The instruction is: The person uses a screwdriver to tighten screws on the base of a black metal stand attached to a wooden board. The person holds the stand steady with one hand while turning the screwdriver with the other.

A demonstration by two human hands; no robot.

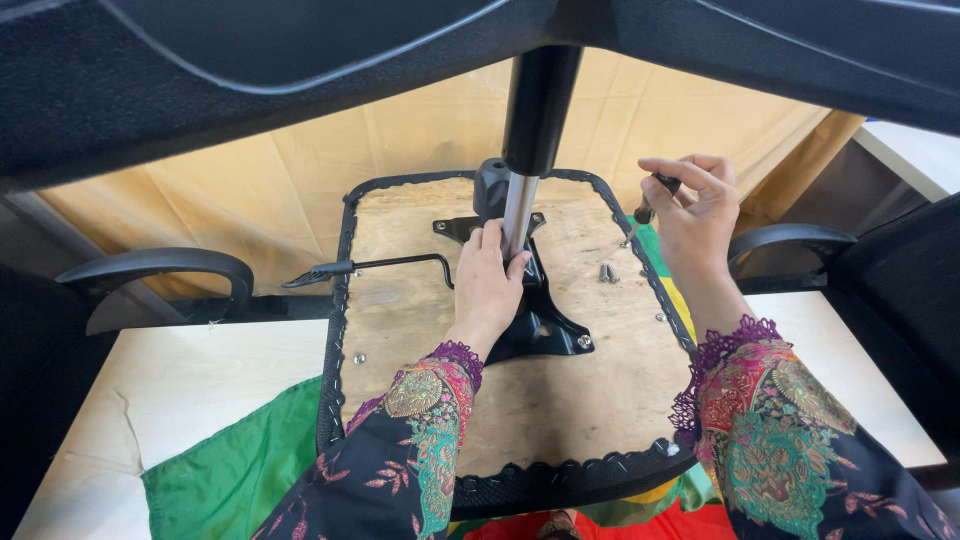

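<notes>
My left hand (487, 285) wraps its fingers around the steel post (518, 215) on the upturned seat (560, 400) on the worktop (180, 370). My right hand (690, 215) pinches a screwdriver (650, 205). The post looks heavy, stiff and slick, so it is best gripped low.

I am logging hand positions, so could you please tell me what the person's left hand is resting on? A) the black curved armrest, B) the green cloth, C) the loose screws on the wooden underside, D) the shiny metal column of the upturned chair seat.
D: the left hand rests against the shiny metal column above the black metal mounting plate, away from the other listed things.
</notes>
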